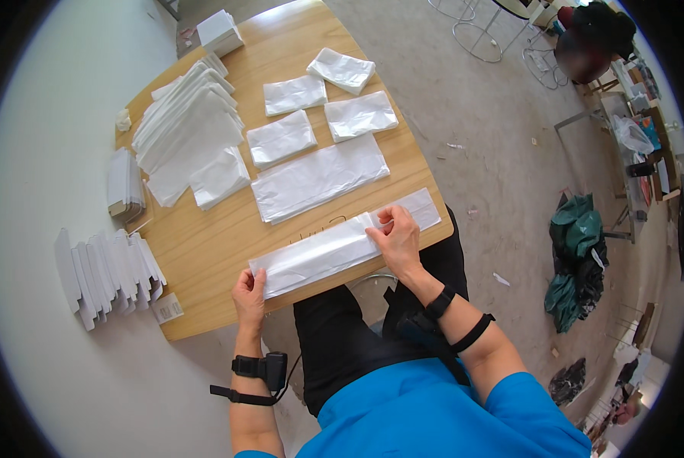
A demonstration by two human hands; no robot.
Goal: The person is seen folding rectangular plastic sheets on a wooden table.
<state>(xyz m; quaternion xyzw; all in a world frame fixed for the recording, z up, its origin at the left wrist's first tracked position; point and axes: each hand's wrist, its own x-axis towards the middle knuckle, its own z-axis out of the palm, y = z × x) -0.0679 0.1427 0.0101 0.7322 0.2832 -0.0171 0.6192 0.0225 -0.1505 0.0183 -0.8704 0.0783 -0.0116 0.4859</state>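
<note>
A long strip of folded white plastic bag (311,257) lies along the near edge of the wooden table (197,309). Its left end is pinched between the thumb and fingers of my left hand (248,296). Toward the right end, my right hand (398,238) grips a raised fold of the same bag, and a flatter part extends past it to the table's corner. Just beyond the strip is a wide flat plastic bag (319,177). Farther back lie several smaller folded bags (281,139). A fanned pile of white bags (193,126) covers the table's far left.
Flat white cartons (109,275) stand in a row at the left, by the wall. A white box (126,183) and another stack (220,32) sit along the table's left edge. Green and black plastic bags (575,237) lie on the floor at right. Another person (594,38) is at far right.
</note>
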